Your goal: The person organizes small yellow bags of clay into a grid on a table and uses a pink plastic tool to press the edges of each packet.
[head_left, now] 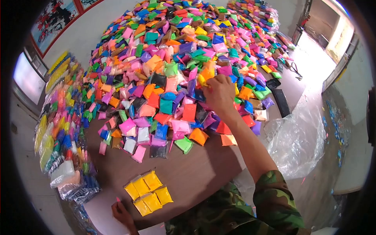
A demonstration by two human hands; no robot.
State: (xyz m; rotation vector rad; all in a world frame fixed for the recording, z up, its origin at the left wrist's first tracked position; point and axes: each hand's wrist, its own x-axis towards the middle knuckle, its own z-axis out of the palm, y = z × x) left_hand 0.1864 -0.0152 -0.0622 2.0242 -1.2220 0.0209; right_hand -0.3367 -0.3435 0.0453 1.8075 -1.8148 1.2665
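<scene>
My right hand [220,93] reaches into a large heap of small coloured packets [172,84]. Its fingers are closed at a yellow packet [202,80], beside an orange packet [208,69]; part of the grip is hidden by the hand itself. Low at the table's near edge is my left hand [123,216], its fingers curled, with a small pink piece [118,199] showing at the fingertips. Just right of that hand, several yellow packets [145,192] lie flat in two neat rows, close against each other.
Filled clear bags of coloured packets [64,129] are stacked along the left side. A crumpled clear plastic sheet [297,141] lies at right, near a black tray [281,103] and scissors [296,70]. The brown tabletop [188,168] shows in front of the heap.
</scene>
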